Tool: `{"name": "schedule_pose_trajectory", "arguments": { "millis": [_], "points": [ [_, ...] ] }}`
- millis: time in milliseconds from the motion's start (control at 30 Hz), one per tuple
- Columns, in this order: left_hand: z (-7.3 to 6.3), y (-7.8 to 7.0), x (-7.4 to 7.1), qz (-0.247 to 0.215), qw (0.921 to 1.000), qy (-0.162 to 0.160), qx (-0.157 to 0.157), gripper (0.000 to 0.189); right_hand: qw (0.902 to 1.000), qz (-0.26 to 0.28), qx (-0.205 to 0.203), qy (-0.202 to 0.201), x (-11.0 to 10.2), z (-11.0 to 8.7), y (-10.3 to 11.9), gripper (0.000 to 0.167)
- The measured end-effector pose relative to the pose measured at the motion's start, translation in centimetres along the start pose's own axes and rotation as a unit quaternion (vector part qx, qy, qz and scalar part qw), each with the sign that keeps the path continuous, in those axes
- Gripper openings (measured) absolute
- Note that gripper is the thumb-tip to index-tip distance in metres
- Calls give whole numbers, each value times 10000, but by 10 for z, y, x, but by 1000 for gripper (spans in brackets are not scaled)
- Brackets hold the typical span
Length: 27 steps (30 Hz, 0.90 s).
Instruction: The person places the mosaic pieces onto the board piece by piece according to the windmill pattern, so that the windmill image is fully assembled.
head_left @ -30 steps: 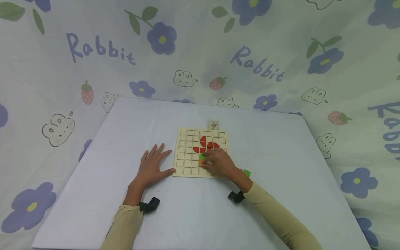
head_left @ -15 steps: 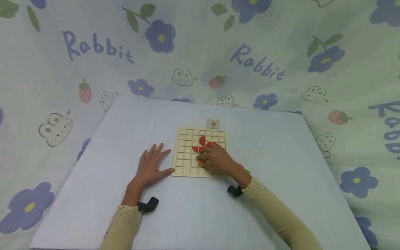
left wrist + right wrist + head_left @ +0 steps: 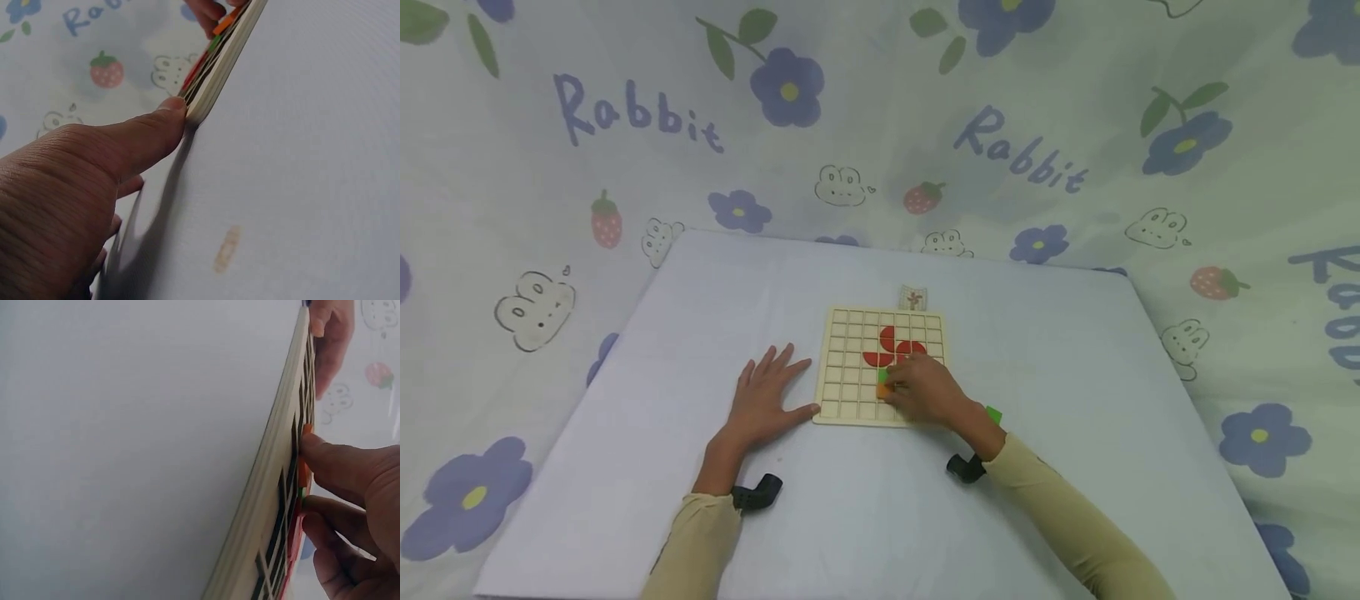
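A pale wooden grid board lies on the table, with several red quarter-round pieces, a green tile and an orange tile on it. My right hand is over the board's lower right part. Its thumb bears on the orange tile and a fingertip touches the neighbouring green tile; the orange tile sits partly above the grid lines. My left hand lies flat with fingers spread, its thumb against the board's near left corner. The right hand covers some cells.
A small pattern card with a red pinwheel lies just beyond the board. Another green piece is on the white table, partly behind the right wrist. Patterned cloth hangs behind and at both sides.
My right fingers shifted over the orange and green tiles, covering the green one more half a second ago, then drew back slightly. The left hand stays at the board's corner.
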<state>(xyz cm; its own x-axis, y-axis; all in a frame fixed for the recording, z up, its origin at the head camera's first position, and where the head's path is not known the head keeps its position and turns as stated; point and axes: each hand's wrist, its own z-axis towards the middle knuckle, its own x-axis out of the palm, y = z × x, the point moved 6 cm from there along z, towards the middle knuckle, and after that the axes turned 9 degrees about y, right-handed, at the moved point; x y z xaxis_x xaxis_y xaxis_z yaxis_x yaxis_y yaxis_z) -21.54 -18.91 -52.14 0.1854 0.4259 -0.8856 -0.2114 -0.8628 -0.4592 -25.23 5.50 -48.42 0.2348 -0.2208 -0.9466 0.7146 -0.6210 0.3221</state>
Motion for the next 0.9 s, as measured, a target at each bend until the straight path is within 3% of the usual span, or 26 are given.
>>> {"name": "schedule_pose_trajectory", "arguments": {
  "millis": [133,467,567,767,900],
  "points": [
    [-2,1,-2,6,10000,-12,-26,81,9999,95,-1,-72,0,2,-2,12],
    [1,0,0,-27,10000,0,20,82,9930,-1066,-487,143,1,-2,8,25],
    [1,-1,0,-34,10000,-31,32,82,9931,-1075,-458,79,1,-2,7,24],
    [0,0,0,-5,10000,-29,1,81,9981,-583,-121,-141,0,-2,0,19],
    [1,1,1,0,10000,-29,16,81,9975,-542,-215,-394,-1,-5,1,15]
  ]
}}
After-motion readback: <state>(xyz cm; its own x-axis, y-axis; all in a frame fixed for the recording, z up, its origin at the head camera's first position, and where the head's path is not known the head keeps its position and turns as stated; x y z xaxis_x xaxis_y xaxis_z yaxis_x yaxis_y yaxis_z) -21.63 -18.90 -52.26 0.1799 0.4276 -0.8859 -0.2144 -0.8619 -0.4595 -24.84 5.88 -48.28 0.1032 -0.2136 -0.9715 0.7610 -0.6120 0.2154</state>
